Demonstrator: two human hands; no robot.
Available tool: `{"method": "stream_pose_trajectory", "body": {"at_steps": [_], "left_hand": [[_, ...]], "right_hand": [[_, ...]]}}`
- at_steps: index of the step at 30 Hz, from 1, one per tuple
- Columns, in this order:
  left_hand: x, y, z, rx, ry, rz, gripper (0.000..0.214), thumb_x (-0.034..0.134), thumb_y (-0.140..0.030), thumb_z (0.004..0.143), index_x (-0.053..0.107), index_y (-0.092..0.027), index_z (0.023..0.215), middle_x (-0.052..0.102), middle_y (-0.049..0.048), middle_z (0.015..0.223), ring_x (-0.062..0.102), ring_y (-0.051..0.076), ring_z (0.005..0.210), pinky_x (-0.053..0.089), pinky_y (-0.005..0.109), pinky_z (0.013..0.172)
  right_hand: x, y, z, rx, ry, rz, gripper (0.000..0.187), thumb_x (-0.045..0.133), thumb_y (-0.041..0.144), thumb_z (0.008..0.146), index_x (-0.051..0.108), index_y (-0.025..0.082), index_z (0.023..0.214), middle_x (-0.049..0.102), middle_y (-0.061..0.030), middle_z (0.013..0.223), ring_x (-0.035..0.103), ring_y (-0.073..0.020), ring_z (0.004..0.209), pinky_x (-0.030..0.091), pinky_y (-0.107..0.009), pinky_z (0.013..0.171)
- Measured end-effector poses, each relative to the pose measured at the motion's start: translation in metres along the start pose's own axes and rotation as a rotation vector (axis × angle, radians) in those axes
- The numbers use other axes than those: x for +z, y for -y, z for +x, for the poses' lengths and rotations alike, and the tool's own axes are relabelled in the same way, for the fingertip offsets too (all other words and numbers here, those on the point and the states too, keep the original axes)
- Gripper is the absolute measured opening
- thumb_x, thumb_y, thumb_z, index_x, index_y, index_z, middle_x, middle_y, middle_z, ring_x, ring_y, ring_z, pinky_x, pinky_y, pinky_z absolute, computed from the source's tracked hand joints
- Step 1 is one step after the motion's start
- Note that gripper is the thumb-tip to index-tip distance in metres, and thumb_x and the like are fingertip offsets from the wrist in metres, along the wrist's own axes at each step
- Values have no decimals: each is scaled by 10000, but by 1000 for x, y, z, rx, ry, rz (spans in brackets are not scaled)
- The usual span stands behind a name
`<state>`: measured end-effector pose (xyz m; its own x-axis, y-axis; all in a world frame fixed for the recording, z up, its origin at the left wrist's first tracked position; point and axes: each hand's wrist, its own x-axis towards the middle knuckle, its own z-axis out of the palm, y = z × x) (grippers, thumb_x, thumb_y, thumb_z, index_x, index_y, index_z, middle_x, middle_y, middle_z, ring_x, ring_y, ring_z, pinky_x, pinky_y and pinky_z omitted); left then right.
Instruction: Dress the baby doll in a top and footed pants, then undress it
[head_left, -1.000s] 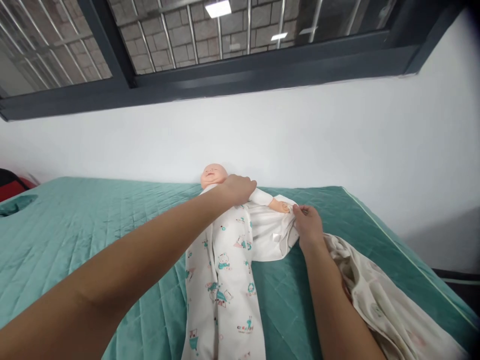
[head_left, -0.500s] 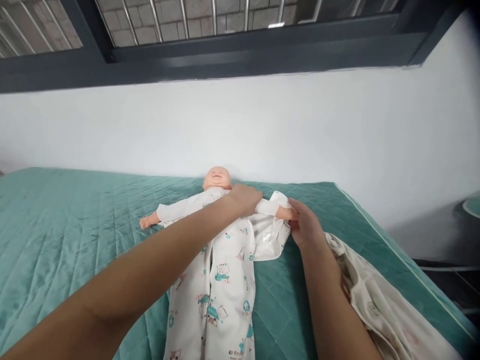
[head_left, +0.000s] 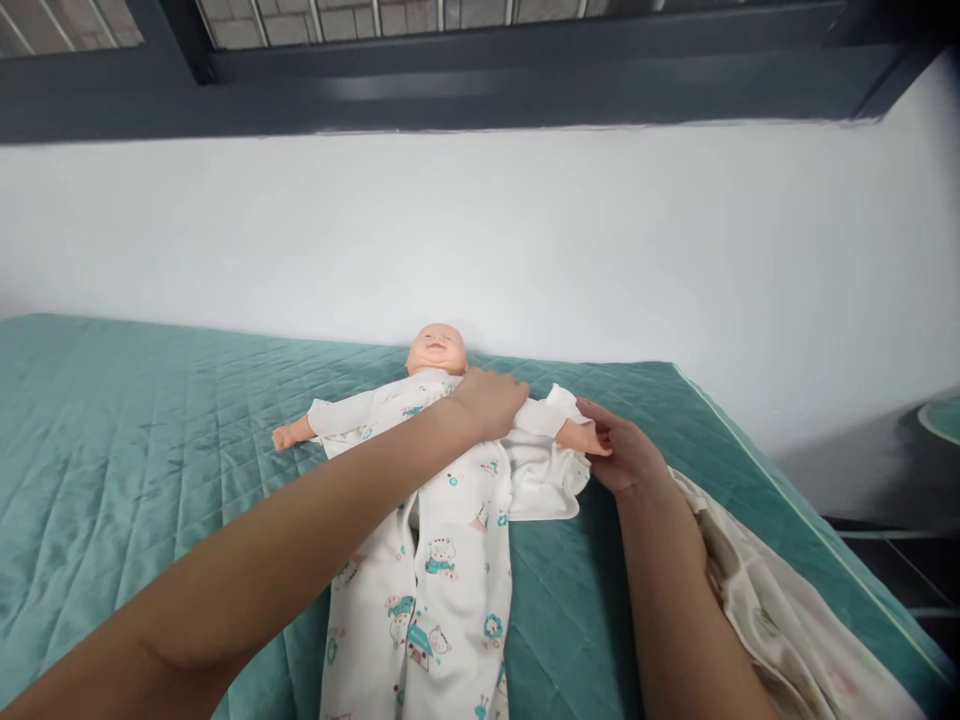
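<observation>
A baby doll (head_left: 436, 350) lies on its back, arms stretched to the sides, in white clothing (head_left: 465, 540) printed with teal and pink animals. My left hand (head_left: 491, 403) is closed over the sleeve near the doll's shoulder on the right side; its fingertips are partly hidden. Beyond the sleeve's cuff, my right hand (head_left: 634, 452) is curled around the doll's bare hand (head_left: 585, 437), with fingertips close to the cuff. A loose white flap of the garment (head_left: 547, 490) spreads below that arm. The doll's other hand (head_left: 292, 433) sticks out of its sleeve on the left.
A green quilted cover (head_left: 187, 430) lies under the doll. Beside my right forearm is a crumpled cream cloth (head_left: 780, 610). Behind the bed rise a white wall (head_left: 525, 240) and a dark window frame (head_left: 450, 90). The bed edge runs down the right.
The camera view has tilted down slightly. My right hand has shifted a little to the right, and more of the doll's hand shows. My left hand stays at the sleeve.
</observation>
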<state>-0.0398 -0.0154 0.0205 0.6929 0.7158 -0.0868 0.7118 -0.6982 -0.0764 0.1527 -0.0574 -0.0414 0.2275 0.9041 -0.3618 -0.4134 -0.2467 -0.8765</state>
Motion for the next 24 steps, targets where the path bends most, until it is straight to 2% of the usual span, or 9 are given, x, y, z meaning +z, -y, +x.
{"method": "stream_pose_trajectory", "body": {"at_steps": [5,9,11,15,17,19,22,24], "left_hand": [[-4,0,-3,16,4,-13,325,561,-158,837,599,-170,1159,678,148,1155,653,319,1032,495,423,836],[-5,0,-1,2,27,-36,321,554,-161,848,599,-169,1166,683,148,1158,652,319,1060,502,414,834],[-4,0,4,-28,66,-55,338,562,-167,845,594,-173,1181,684,145,1176,650,316,1075,506,408,837],[-7,0,3,-95,104,-77,354,568,-173,842,599,-171,1194,673,156,1212,649,322,1092,512,422,857],[-10,2,-11,-119,32,-107,318,567,-200,859,613,-170,1172,674,151,1206,646,319,1096,514,423,868],[-10,7,-36,-174,-110,-188,282,542,-267,905,624,-182,1160,685,131,1201,646,302,1104,517,413,887],[3,22,-81,-369,-362,-420,335,474,-361,963,612,-230,1240,674,86,1295,617,278,1204,508,412,967],[19,35,-106,-485,-521,-641,340,470,-397,968,625,-254,1235,667,56,1327,612,259,1226,492,409,1022]], "right_hand": [[0,2,-5,13,111,-10,174,653,261,778,692,188,931,746,-76,804,719,-250,720,611,-387,658],[0,2,-1,-25,104,54,189,649,244,768,692,188,943,741,-64,812,722,-239,767,602,-366,699],[0,0,4,-92,31,70,181,658,263,749,691,196,913,741,-58,831,715,-229,782,590,-346,693],[2,-8,11,-383,-214,-83,193,686,292,682,692,204,854,746,-55,948,695,-219,867,557,-326,725],[6,-12,9,-544,-318,-307,231,661,317,711,707,202,905,744,-71,1017,681,-239,942,538,-371,818],[14,-15,3,-721,-365,-614,262,597,319,773,715,205,977,737,-90,1101,654,-270,1049,481,-448,951],[29,-20,-6,-919,-312,-983,276,521,295,841,710,230,1031,717,-81,1207,585,-298,1205,304,-547,1121],[36,-24,-8,-907,-226,-1030,289,506,331,873,700,244,1069,718,-71,1208,587,-291,1203,300,-539,1126]]}}
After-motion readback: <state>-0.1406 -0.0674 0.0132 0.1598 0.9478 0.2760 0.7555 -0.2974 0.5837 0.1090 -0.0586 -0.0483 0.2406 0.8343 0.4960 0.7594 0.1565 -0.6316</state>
